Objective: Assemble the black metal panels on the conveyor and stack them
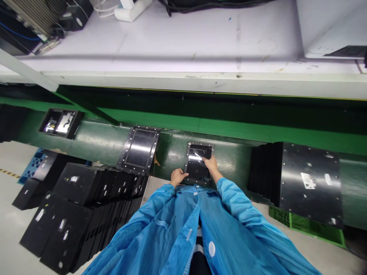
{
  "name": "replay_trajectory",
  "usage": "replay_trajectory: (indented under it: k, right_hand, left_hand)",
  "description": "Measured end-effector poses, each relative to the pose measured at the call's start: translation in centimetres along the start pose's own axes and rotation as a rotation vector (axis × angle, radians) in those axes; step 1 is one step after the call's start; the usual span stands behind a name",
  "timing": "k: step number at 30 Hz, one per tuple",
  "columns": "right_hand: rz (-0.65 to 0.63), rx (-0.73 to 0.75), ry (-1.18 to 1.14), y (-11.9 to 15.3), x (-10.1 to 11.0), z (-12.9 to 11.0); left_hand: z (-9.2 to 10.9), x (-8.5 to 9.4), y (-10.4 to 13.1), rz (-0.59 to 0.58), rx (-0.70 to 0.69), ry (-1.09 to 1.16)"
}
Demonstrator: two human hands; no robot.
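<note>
A small black framed panel (197, 164) with a glossy, reflective face lies on the green surface in front of my body. My left hand (178, 177) is at its lower left corner, thumb along the edge and fingers curled. On its right side, my right hand (211, 164) has thumb and fingers closed near the upper right part of the face; what lies between the fingertips is too small to make out. A larger black panel with a riveted rim (140, 151) lies to the left of it.
Stacks of black panels stand at the left (74, 214) and right (311, 183), the right one over a green crate (318, 229). A white table (200, 82) spans the top. A small black two-part tray (60, 123) lies far left.
</note>
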State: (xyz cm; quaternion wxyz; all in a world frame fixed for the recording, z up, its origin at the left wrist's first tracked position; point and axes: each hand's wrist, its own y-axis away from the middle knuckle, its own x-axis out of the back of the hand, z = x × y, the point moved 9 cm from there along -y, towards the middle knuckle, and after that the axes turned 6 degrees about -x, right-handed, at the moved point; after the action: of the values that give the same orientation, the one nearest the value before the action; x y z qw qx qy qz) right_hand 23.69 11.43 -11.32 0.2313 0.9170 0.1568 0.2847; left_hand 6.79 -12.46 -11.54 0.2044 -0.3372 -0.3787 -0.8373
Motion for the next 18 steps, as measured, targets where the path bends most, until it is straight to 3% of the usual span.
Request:
replay_trajectory:
  k: [5, 8, 10, 12, 18]
  right_hand:
    - [0.133, 0.211, 0.417, 2.3, 3.3, -0.7]
    - [0.011, 0.113, 0.559, 2.8, 4.5, 3.0]
    - [-0.139, 0.01, 0.628, 3.4, 4.3, 6.4]
    - [-0.21, -0.016, 0.649, 4.2, 4.0, 8.4]
    - [-0.164, 0.009, 0.625, 5.4, 4.1, 8.9]
  left_hand:
    - [0.3, 0.1, -0.1, -0.019, -0.018, -0.027]
    - [0.9, 0.1, -0.1, -0.063, -0.046, -0.086]
    - [1.2, -0.1, 0.0, -0.111, -0.065, -0.144]
    - [1.6, -0.3, -0.1, -0.154, -0.082, -0.202]
    - [2.8, -0.5, -1.1, -0.242, -0.081, -0.294]
